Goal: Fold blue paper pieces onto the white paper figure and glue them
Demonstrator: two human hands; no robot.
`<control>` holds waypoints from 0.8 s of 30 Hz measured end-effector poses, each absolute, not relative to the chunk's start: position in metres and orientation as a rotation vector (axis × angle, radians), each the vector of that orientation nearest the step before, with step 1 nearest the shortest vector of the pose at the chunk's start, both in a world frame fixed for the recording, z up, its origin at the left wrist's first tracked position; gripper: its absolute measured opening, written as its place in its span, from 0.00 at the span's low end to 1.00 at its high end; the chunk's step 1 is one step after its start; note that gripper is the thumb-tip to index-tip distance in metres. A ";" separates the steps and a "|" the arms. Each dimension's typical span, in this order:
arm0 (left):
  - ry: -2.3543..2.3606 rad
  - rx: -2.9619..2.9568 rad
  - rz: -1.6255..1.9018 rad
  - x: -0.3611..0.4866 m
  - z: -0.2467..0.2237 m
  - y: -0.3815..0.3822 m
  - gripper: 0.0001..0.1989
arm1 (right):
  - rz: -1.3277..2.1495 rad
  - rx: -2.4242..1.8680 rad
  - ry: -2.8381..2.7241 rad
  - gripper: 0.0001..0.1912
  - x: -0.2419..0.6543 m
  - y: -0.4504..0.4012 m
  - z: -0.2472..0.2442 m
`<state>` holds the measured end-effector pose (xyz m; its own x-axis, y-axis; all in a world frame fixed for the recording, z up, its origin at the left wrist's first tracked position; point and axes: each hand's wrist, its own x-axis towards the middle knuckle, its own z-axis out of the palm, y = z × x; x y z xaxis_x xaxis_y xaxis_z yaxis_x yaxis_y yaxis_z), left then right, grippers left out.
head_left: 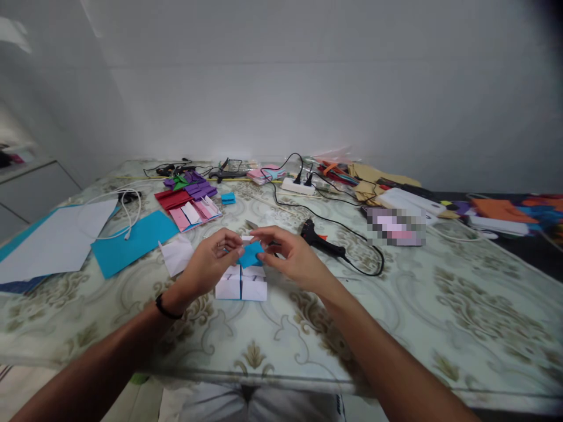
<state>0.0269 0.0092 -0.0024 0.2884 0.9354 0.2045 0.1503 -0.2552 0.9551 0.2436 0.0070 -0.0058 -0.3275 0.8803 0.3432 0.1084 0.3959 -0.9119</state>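
Between my two hands is a small blue paper piece (pixel 251 255), pinched at its left edge by my left hand (pixel 214 258) and at its right edge by my right hand (pixel 288 255). Right below it on the table lies a folded white paper (pixel 254 288) with blue edges and a gap down its middle. A crumpled white paper sheet (pixel 176 255) rests beside my left hand. To the right of my right hand lies a black glue gun (pixel 323 239) with its cord trailing away.
Blue sheets (pixel 132 241) and a large white sheet (pixel 61 240) lie at left. Folded red, pink and purple papers (pixel 193 202) sit farther back. A white power strip (pixel 298 186) with black cords stands at the back. A phone (pixel 393 227) lies at right.
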 end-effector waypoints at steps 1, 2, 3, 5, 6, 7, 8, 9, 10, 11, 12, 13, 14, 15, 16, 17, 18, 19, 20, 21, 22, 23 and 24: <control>1.001 1.631 1.069 0.027 -0.002 0.009 0.11 | 1.037 -0.867 -1.738 0.18 0.244 0.007 -0.006; 0.995 1.636 1.061 0.027 -0.002 0.009 0.10 | 1.039 -0.862 -1.747 0.18 0.244 0.007 -0.006; 0.991 1.646 1.051 0.027 -0.002 0.009 0.10 | 1.043 -0.852 -1.750 0.18 0.244 0.007 -0.007; 0.983 1.666 1.034 0.026 -0.001 0.008 0.09 | 1.062 -0.834 -1.750 0.17 0.244 0.008 -0.008; 0.982 1.673 1.032 0.026 -0.001 0.008 0.09 | 1.072 -0.828 -1.750 0.16 0.245 0.008 -0.008; 0.985 1.679 1.031 0.025 -0.001 0.008 0.09 | 1.083 -0.827 -1.753 0.15 0.245 0.008 -0.009; 0.990 1.684 1.030 0.025 -0.001 0.008 0.09 | 1.091 -0.831 -1.755 0.14 0.245 0.009 -0.009; 0.997 1.688 1.027 0.025 -0.001 0.008 0.09 | 1.098 -0.842 -1.755 0.13 0.245 0.009 -0.009; 1.004 1.691 1.022 0.025 -0.001 0.008 0.10 | 1.105 -0.856 -1.751 0.12 0.245 0.009 -0.009; 1.008 1.694 1.016 0.025 -0.001 0.007 0.10 | 1.112 -0.872 -1.741 0.12 0.245 0.010 -0.010; 1.008 1.701 1.009 0.025 -0.001 0.006 0.10 | 1.117 -0.890 -1.728 0.11 0.244 0.010 -0.010; 1.004 1.715 1.005 0.025 0.000 0.006 0.10 | 1.121 -0.907 -1.712 0.11 0.244 0.010 -0.010; 0.997 1.736 1.001 0.025 0.001 0.005 0.11 | 1.122 -0.919 -1.697 0.10 0.244 0.010 -0.011; 0.990 1.759 0.999 0.026 0.002 0.004 0.12 | 1.120 -0.928 -1.682 0.11 0.244 0.011 -0.011; 0.983 1.784 0.998 0.026 0.003 0.003 0.14 | 1.116 -0.934 -1.669 0.11 0.244 0.011 -0.011; 0.977 1.808 1.001 0.026 0.003 0.002 0.16 | 1.112 -0.936 -1.658 0.11 0.244 0.011 -0.011; 0.976 1.831 1.009 0.027 0.003 0.002 0.17 | 1.111 -0.936 -1.649 0.11 0.244 0.011 -0.011; 0.982 1.853 1.018 0.027 0.003 0.001 0.17 | 1.110 -0.937 -1.643 0.11 0.244 0.011 -0.012; 0.993 1.872 1.033 0.027 0.002 0.001 0.15 | 1.111 -0.937 -1.639 0.11 0.244 0.012 -0.012; 1.005 1.887 1.045 0.027 0.001 0.001 0.13 | 1.112 -0.937 -1.636 0.11 0.244 0.012 -0.012; 1.021 1.895 1.052 0.027 0.000 0.001 0.11 | 1.115 -0.937 -1.635 0.11 0.244 0.012 -0.012; 1.034 1.894 1.055 0.028 -0.001 0.001 0.10 | 1.118 -0.938 -1.635 0.12 0.244 0.012 -0.013; 1.040 1.887 1.058 0.028 -0.002 0.001 0.09 | 1.123 -0.940 -1.635 0.12 0.245 0.012 -0.013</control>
<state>0.0276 0.0008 -0.0019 0.3361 0.8894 0.3099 0.2943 -0.4118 0.8625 0.2445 0.0123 -0.0128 -0.2940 0.9205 0.2574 0.0902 0.2948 -0.9513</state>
